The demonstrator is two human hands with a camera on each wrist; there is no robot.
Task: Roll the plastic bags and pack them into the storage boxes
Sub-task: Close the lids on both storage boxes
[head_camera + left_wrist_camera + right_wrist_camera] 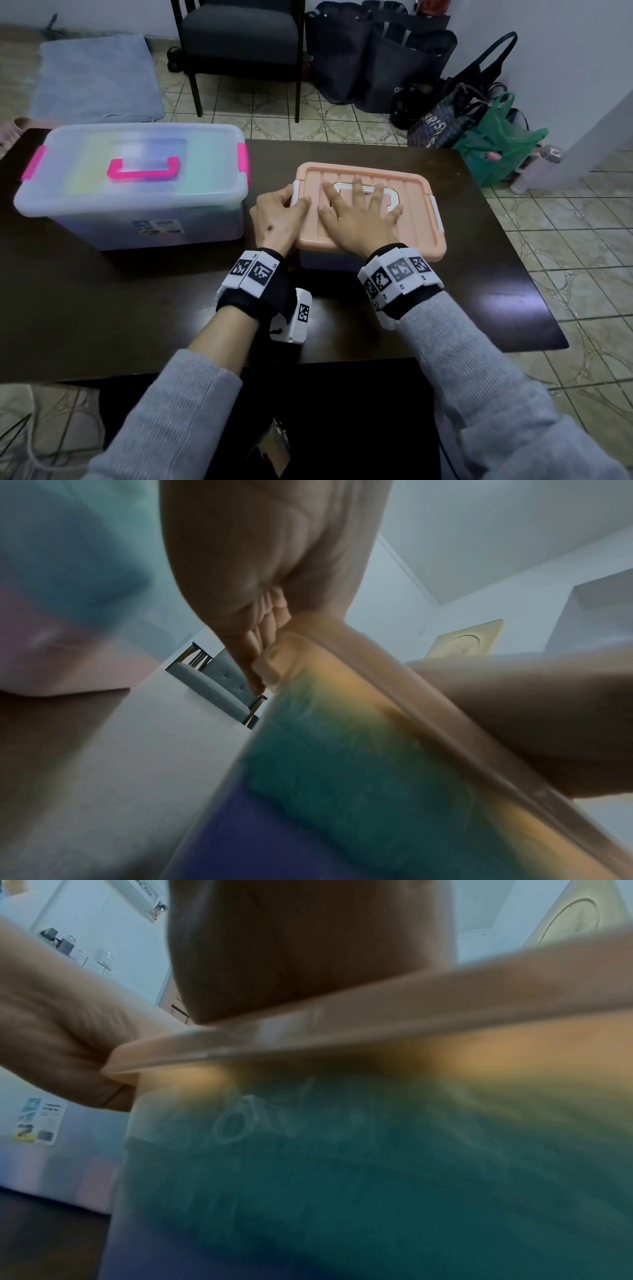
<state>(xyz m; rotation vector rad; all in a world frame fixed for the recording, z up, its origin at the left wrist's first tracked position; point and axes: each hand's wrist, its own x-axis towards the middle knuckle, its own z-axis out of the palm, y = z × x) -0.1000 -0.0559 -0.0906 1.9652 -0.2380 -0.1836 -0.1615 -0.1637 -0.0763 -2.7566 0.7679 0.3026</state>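
Note:
A small storage box with a peach lid [414, 209] and white handle sits at the middle of the dark table [102, 308]. My right hand [359, 209] lies flat on the lid, fingers spread over the handle. My left hand [284, 212] grips the white latch [296, 193] on the lid's left edge, thumb and fingers curled round it. In the left wrist view the fingers [255, 653] hook the latch at the lid rim. Through the box wall [342, 1177] green and blue contents show, blurred. A larger clear box with pink handle [144, 169] stands closed at the left.
Behind the table stand a dark chair [239, 37], black bags [376, 58] and a green plastic bag [493, 147] on the tiled floor. A grey mat [96, 78] lies at the far left.

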